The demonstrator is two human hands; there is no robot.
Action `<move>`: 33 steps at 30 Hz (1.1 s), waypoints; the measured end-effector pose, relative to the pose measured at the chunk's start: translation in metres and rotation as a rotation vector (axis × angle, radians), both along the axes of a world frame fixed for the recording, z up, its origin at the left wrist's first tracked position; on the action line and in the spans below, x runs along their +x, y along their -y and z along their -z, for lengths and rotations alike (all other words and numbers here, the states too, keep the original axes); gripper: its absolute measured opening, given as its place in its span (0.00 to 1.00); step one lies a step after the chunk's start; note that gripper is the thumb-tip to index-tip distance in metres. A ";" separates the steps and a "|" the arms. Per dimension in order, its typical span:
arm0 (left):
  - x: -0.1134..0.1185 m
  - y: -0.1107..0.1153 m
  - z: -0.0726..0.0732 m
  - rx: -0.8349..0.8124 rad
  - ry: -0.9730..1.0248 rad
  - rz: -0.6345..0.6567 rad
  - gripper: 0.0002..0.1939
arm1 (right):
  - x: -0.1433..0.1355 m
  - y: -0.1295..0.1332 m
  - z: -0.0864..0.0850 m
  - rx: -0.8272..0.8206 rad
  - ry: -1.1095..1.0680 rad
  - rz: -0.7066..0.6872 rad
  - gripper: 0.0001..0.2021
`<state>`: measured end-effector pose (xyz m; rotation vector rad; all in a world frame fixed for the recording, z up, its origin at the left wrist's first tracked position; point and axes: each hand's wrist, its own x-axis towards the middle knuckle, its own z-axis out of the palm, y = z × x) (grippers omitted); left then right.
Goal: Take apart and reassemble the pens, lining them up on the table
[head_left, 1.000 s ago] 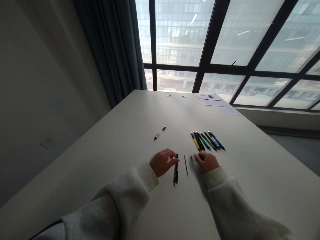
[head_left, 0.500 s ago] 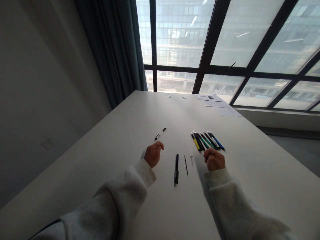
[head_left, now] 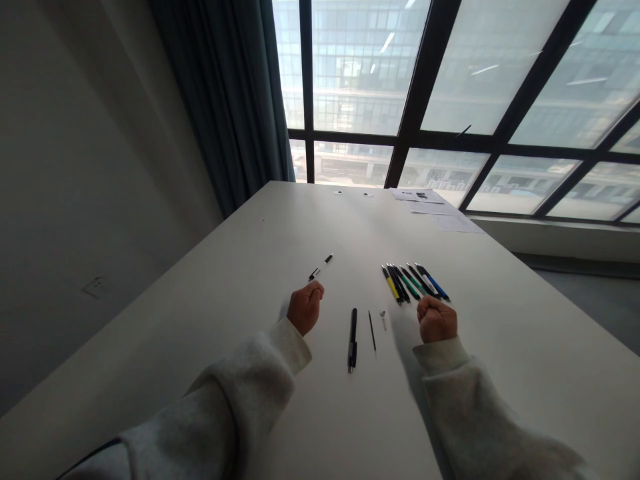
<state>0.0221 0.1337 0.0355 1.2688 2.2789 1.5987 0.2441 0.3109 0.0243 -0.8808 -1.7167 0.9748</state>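
Note:
My left hand [head_left: 305, 308] is closed in a fist on the white table, just below a white and black pen [head_left: 321, 267]. Nothing shows in it. My right hand [head_left: 437, 319], also a fist with nothing visible inside, rests at the near side of a row of several pens [head_left: 414, 283] with yellow, green, black and blue parts. Between my hands lie a black pen [head_left: 353, 340], a thin dark refill [head_left: 373, 331] and a small clear and white piece [head_left: 383, 320].
Papers [head_left: 435, 210] lie at the far right of the white table [head_left: 310, 227], and two small white pieces [head_left: 367, 195] are near its far edge. Behind it are a window and a dark curtain [head_left: 235, 100]. A wall stands to the left.
My right hand has moved slightly right and towards me, uncovering more of the pens' near ends. My left hand has curled a little tighter and barely shifted.

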 end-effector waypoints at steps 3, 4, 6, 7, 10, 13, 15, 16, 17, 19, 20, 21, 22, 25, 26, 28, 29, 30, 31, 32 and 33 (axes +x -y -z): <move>-0.001 0.000 0.001 -0.004 0.000 0.002 0.11 | 0.001 -0.001 0.000 -0.049 -0.013 -0.007 0.06; -0.001 0.000 0.001 -0.008 -0.001 0.006 0.11 | 0.002 -0.002 0.000 -0.052 0.000 -0.009 0.06; 0.000 0.000 0.001 -0.018 -0.001 0.016 0.12 | 0.003 -0.003 0.000 -0.039 0.058 -0.022 0.06; 0.002 0.000 0.000 -0.031 0.002 0.034 0.12 | 0.002 -0.004 0.000 -0.027 0.105 -0.043 0.06; 0.010 0.003 -0.001 -0.128 -0.044 0.177 0.12 | -0.001 -0.004 0.001 0.000 0.245 -0.136 0.06; 0.027 0.006 -0.003 -0.296 -0.216 0.256 0.13 | -0.006 -0.001 0.004 0.009 0.310 -0.196 0.08; 0.039 0.008 -0.004 -0.411 -0.308 0.220 0.19 | -0.008 0.002 0.005 0.022 0.356 -0.213 0.09; 0.044 0.009 -0.004 -0.451 -0.351 0.212 0.21 | -0.009 0.004 0.004 0.043 0.393 -0.221 0.09; 0.049 0.009 -0.004 -0.483 -0.390 0.211 0.23 | -0.009 0.005 0.003 0.075 0.440 -0.233 0.08; 0.054 0.009 -0.004 -0.517 -0.434 0.215 0.23 | -0.009 0.011 -0.003 0.160 0.542 -0.282 0.07; 0.055 0.009 -0.003 -0.521 -0.440 0.213 0.23 | -0.009 0.014 -0.006 0.196 0.587 -0.321 0.06; 0.055 0.010 -0.003 -0.519 -0.434 0.209 0.21 | -0.009 0.018 -0.010 0.221 0.622 -0.366 0.06; 0.055 0.010 -0.002 -0.512 -0.419 0.205 0.20 | -0.009 0.023 -0.013 0.237 0.655 -0.412 0.05; 0.052 0.009 -0.001 -0.479 -0.346 0.200 0.13 | -0.010 0.038 -0.023 0.276 0.770 -0.506 0.10; 0.051 0.009 0.000 -0.468 -0.317 0.198 0.11 | -0.010 0.043 -0.025 0.294 0.813 -0.516 0.12; 0.050 0.008 0.000 -0.453 -0.274 0.190 0.07 | -0.010 0.049 -0.028 0.329 0.896 -0.519 0.12; 0.049 0.008 0.000 -0.450 -0.264 0.181 0.05 | -0.010 0.051 -0.029 0.342 0.931 -0.522 0.11; 0.049 0.007 -0.001 -0.450 -0.263 0.166 0.06 | -0.010 0.053 -0.030 0.350 0.962 -0.525 0.10; 0.049 0.007 -0.001 -0.451 -0.269 0.149 0.08 | -0.010 0.054 -0.030 0.353 0.986 -0.529 0.08; 0.049 0.006 0.000 -0.450 -0.279 0.134 0.10 | -0.010 0.054 -0.031 0.351 1.004 -0.532 0.07; 0.048 0.006 0.000 -0.449 -0.291 0.125 0.12 | -0.011 0.055 -0.031 0.347 1.018 -0.532 0.06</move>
